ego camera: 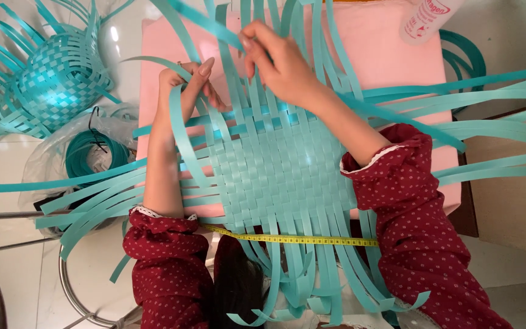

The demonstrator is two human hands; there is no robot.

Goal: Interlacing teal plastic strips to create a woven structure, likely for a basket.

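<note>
Where strips [263, 36] cross, fingers [252, 45] half-hidden.

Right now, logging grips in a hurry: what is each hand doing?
Left hand: closed on a teal strip.
Right hand: closed, pinching another strip above the woven mat.

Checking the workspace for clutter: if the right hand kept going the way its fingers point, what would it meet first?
The right hand points left, so it would likely meet the left hand first, past a few upright teal strips; depth is unclear.
</note>
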